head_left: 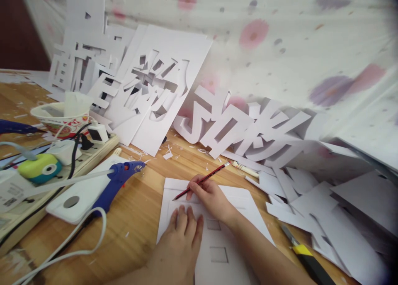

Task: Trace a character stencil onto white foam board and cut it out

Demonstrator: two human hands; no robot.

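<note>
Right hand [209, 196] pinches a slim red-and-black pencil [212, 175]

Its point sits just beyond the fingertips of the left hand [183, 231], which lies flat, holding nothing, and covers part of a white rectangular sheet [217, 238]. A yellow-and-black knife [306, 254] lies right; a blue plastic glue gun [120, 184], left. Farther off, white cut-out characters [231, 125] lean against a flower-patterned curtain [289, 40].

We're riding on the worker's head here, a single camera facing forward and down over the table [133, 222], with the left hand [184, 233] and right hand [211, 197] close below it, both arms cut off by the bottom edge. It takes in a wide sweep, past the hands to the white letters [261, 129] farther off and up the patterned sheet [286, 65] behind, and the table's far side runs aslant, dropping toward the right.
</note>
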